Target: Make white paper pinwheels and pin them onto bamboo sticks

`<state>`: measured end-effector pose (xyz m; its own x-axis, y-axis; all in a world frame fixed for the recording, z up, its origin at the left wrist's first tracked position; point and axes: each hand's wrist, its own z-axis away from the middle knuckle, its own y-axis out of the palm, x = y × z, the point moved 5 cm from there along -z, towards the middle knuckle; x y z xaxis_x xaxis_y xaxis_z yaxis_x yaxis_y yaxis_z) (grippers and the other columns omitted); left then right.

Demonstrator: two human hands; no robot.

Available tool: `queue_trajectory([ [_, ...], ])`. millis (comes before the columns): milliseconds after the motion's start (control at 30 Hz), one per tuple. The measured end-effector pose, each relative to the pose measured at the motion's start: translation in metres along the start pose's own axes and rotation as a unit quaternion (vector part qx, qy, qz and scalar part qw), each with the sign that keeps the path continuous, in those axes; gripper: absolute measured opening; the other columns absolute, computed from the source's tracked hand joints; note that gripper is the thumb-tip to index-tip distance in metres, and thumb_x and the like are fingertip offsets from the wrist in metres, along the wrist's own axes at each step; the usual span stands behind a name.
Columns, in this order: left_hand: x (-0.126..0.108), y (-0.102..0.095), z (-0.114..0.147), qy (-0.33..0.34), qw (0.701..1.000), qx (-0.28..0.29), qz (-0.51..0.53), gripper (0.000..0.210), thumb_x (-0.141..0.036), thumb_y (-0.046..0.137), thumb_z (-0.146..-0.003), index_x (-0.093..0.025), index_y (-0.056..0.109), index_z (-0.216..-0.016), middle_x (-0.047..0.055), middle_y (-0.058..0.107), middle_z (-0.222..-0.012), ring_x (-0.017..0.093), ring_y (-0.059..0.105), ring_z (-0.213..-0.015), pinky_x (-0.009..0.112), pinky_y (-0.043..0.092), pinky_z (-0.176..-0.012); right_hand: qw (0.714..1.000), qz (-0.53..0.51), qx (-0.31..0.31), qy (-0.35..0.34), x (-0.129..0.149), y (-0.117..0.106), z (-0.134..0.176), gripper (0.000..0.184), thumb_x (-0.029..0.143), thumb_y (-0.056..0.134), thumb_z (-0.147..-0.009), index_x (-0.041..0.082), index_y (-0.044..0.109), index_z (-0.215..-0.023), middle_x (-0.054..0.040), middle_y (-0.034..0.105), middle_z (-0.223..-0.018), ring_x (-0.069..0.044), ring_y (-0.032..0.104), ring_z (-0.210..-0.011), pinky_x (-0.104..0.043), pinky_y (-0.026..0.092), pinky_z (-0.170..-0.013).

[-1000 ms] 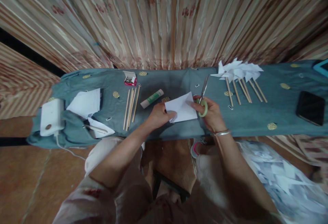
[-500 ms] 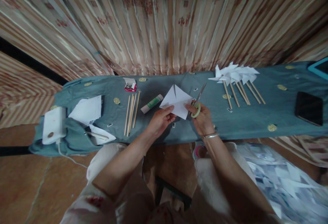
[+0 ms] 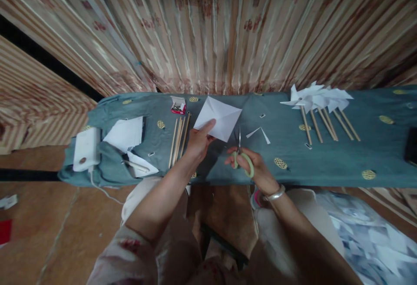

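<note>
Paper sq. (image 3: 225, 119) held abv teal tablecloth (image 3: 332, 163); striped curtain (image 3: 208, 37) bhnd.

In front of you hangs a stripy curtain (image 3: 208, 37) with red marks. On your blue-green cloth (image 3: 339, 159), a white box (image 3: 86, 149) with a cord (image 3: 104, 194) sits at your left. A black thing (image 3: 412, 146) lies far right. Something red (image 3: 5, 232) is on your brown floor (image 3: 42, 215).

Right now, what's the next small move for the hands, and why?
Probably bring the scissors to the creased paper's nearest corner: the left hand holds the paper, while the right hand has the scissors close by, blades apart from it.
</note>
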<state>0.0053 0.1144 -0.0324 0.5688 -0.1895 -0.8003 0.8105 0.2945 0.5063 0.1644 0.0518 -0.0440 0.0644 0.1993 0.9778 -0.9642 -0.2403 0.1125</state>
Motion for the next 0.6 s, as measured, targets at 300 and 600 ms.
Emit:
queue_trajectory([
  [300,-0.0045,-0.0010,-0.0048,0.024,1.000,-0.009,-0.011,0.032,-0.030,0.086,-0.056,-0.017,0.071,-0.081,0.005,0.076,-0.086,0.022,0.071,-0.081,0.028,0.055,-0.067,0.997,0.020,0.055,0.041,-0.0050,0.0130,0.0071,0.049,0.061,0.075,-0.069,0.017,0.069,-0.092,0.0001,0.063,-0.067,-0.012,0.060,-0.063,-0.025,0.049,-0.062],
  [600,-0.0007,0.0013,-0.0026,0.013,1.000,-0.009,-0.020,0.028,-0.029,0.086,-0.056,-0.018,0.070,-0.076,0.002,0.075,-0.075,0.022,0.071,-0.077,0.028,0.055,-0.065,0.998,0.044,0.049,0.021,-0.0040,0.0119,0.0059,0.048,0.062,0.072,-0.071,0.017,0.071,-0.089,-0.0005,0.063,-0.064,-0.012,0.059,-0.059,-0.025,0.051,-0.058],
])
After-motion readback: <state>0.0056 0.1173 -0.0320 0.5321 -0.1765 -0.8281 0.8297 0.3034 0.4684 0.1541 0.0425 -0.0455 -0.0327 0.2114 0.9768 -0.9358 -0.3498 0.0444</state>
